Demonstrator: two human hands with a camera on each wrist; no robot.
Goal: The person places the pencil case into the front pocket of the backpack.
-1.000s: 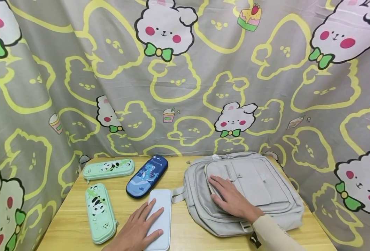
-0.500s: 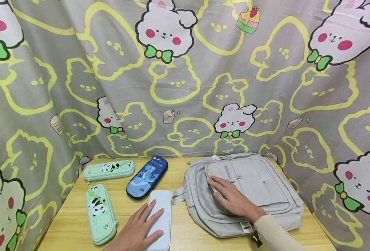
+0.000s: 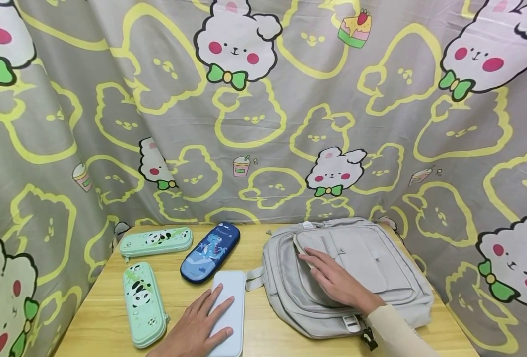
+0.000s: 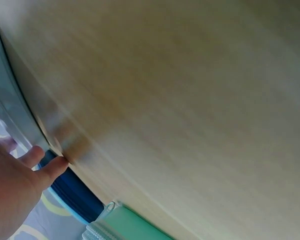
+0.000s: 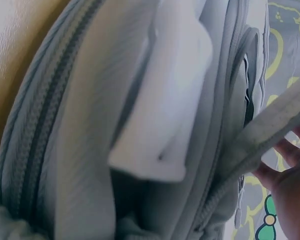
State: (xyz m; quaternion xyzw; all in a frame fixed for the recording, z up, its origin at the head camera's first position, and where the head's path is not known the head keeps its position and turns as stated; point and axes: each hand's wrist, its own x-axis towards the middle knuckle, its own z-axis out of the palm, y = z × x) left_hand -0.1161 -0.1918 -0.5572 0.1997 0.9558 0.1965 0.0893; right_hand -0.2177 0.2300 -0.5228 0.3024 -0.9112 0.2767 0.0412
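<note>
My left hand [image 3: 192, 325] rests with spread, straight fingers on a pale blue case [image 3: 233, 310] at the table's front. In the left wrist view its fingertips [image 4: 60, 165] show beside that case. On the right lies a grey backpack [image 3: 362, 263], front side up. My right hand [image 3: 341, 285] lies over its front pocket, fingers extended along the pocket's raised edge. The right wrist view shows this edge [image 5: 270, 132] standing away from the bag, with the fingers behind it. A pale buckle [image 5: 165, 105] blurs the foreground there; the pocket's inside is hard to make out.
Left of the pale case lie a dark blue dinosaur pencil case [image 3: 210, 252] and two mint green panda pencil cases, one upper [image 3: 156, 241] and one lower [image 3: 144, 303]. A patterned curtain [image 3: 263, 119] hangs behind the wooden table [image 3: 98, 302].
My right hand has shifted slightly to the right along the backpack's pocket edge, its fingers closer together. The left hand and the cases have stayed in place.
</note>
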